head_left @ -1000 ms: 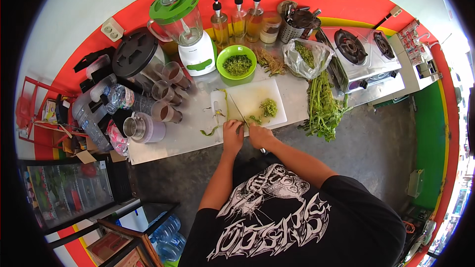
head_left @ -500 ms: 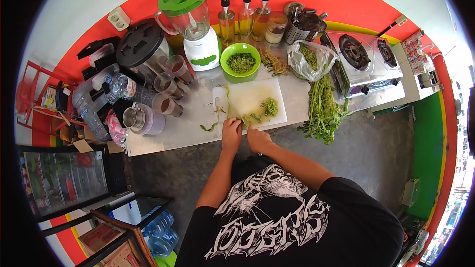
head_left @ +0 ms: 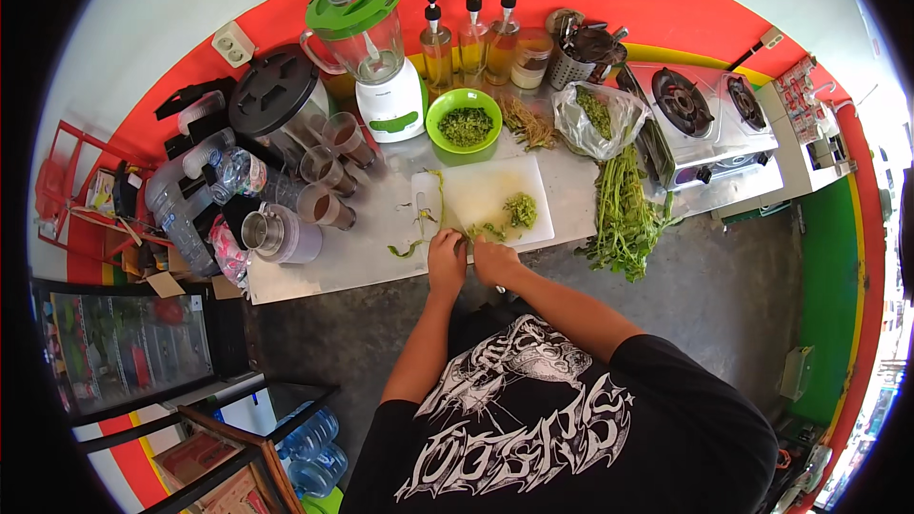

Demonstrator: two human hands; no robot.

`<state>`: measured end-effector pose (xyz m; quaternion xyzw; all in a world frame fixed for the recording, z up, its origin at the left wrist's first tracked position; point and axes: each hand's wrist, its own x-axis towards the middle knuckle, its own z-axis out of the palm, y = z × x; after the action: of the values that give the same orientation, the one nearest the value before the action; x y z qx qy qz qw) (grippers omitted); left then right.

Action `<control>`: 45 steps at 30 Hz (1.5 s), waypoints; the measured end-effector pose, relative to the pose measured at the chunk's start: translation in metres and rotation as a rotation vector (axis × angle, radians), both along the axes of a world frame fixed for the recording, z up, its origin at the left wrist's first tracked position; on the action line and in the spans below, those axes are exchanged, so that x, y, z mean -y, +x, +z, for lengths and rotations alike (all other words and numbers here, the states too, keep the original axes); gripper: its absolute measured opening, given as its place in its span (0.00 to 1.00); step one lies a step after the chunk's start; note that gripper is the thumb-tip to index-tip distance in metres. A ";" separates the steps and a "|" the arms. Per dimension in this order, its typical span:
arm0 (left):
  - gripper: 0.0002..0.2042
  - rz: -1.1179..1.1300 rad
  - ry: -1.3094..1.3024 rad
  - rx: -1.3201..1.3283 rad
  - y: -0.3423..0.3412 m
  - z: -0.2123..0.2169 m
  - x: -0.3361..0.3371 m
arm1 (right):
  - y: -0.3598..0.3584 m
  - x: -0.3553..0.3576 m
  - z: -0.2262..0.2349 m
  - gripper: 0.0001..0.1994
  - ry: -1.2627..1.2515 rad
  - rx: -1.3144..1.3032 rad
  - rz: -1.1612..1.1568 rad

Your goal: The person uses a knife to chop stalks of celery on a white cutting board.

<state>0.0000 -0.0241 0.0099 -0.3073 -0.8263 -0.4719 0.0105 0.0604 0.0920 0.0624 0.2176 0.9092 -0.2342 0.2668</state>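
Observation:
At the near edge of the white cutting board (head_left: 487, 174), my left hand (head_left: 447, 259) is closed around green stalks. A long thin green stalk (head_left: 441, 198) runs up the board from beside its fingers. Close on its right, my right hand (head_left: 495, 264) is closed on a knife; a small handle end (head_left: 501, 289) pokes out below, and the blade is mostly hidden. Chopped greens (head_left: 489, 230) lie just ahead of the fingers, and a larger chopped pile (head_left: 521, 210) sits farther right on the board. Behind it, a green bowl (head_left: 439, 137) holds more chopped greens.
Leafy stalks (head_left: 624, 219) overhang the counter's front edge, below a plastic bag (head_left: 607, 136) of greens and a gas stove (head_left: 700, 146). Cups of brown contents (head_left: 330, 210), a flask (head_left: 297, 240) and a blender (head_left: 388, 100) stand left. Pump bottles (head_left: 472, 46) line the back.
My right hand has shifted slightly up and left, closer to my left hand. The piles and the long stalk look much the same; the whole view has moved slightly.

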 end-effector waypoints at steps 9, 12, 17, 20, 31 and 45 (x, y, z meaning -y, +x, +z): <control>0.07 -0.028 -0.082 -0.048 0.006 -0.001 -0.001 | 0.010 0.007 -0.008 0.17 -0.042 -0.066 -0.032; 0.08 -0.003 -0.112 -0.019 0.010 0.002 -0.005 | 0.008 0.000 -0.010 0.17 -0.037 -0.082 -0.014; 0.07 0.147 -0.326 -0.202 0.015 0.004 -0.006 | 0.025 -0.008 -0.009 0.13 -0.047 -0.090 -0.076; 0.06 0.125 -0.298 -0.177 0.013 0.001 -0.013 | 0.034 -0.026 -0.020 0.18 -0.055 -0.101 -0.138; 0.05 -0.114 -0.227 -0.044 0.002 0.007 -0.045 | 0.048 -0.053 -0.012 0.18 -0.015 -0.176 -0.253; 0.09 -0.125 -0.395 -0.059 -0.005 0.015 -0.042 | 0.049 -0.030 -0.005 0.16 0.001 -0.034 -0.057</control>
<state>-0.0051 0.0182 0.0247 -0.3679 -0.8813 -0.2914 -0.0549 0.1096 0.1222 0.0575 0.2396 0.9071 -0.2447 0.2446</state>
